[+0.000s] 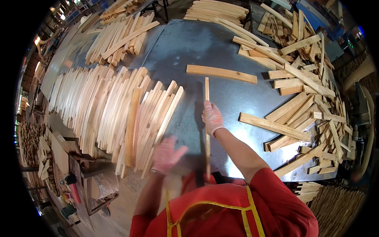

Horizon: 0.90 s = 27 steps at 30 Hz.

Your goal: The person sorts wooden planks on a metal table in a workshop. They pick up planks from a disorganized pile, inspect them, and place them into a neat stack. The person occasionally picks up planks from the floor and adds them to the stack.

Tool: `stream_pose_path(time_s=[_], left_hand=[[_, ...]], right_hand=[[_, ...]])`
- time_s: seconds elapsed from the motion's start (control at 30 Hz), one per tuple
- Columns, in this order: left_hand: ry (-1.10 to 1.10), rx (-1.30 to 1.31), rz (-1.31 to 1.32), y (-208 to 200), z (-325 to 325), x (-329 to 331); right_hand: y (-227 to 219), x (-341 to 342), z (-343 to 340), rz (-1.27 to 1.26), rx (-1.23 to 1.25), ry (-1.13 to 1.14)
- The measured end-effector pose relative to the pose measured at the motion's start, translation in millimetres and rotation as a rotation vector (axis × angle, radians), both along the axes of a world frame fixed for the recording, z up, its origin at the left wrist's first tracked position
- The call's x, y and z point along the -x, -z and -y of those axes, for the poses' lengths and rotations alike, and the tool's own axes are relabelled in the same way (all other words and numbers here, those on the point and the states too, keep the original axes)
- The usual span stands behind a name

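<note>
My right hand (213, 117), in a thin pale glove, is closed around a narrow wooden strip (207, 148). The strip points away from me with its thin edge up, and its near end reaches my apron. My left hand (169, 155), gloved too and blurred by motion, holds nothing, its thumb apart from the fingers. It is beside the near right end of a long row of pale wooden strips (106, 106). Beyond my right hand, a single wooden strip (221, 74) lies crosswise on the dark metal tabletop (177, 51).
A jumbled heap of wooden strips (296, 106) covers the table's right side, one strip (274, 127) jutting toward the middle. Another bundle of strips (122, 37) lies at the far left, and a neat stack (217, 12) at the far edge. A stand (85, 177) is at the lower left.
</note>
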<state>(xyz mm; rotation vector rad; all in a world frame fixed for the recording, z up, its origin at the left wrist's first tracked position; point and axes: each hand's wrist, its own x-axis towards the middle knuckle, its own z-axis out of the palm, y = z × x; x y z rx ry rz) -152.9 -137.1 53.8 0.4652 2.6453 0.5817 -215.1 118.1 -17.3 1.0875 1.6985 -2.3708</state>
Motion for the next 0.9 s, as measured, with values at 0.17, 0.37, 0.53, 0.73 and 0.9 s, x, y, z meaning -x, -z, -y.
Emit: stream_pose_path(time_s=[0.17,0.37,0.53,0.73,0.9], left_hand=[[-0.038,-0.001,0.114,34,-69,7],[-0.077,0.308,-0.333,61,14,11],[-0.120,0.515,-0.505,46,34,16],[-0.052,0.427,-0.771,65,37,20],[-0.076,0.363,-0.598,67,44,19]], right_hand=[[19,20,38,0.127,-0.287,-0.115],[-10,49,-107,-0.248,-1.209,-0.428],[-39,93,-218,0.040,-1.891,-0.588],[-52,88,-217,0.258,-1.259,-1.022],[12,-10,-135,-0.039,-0.384,-0.810]])
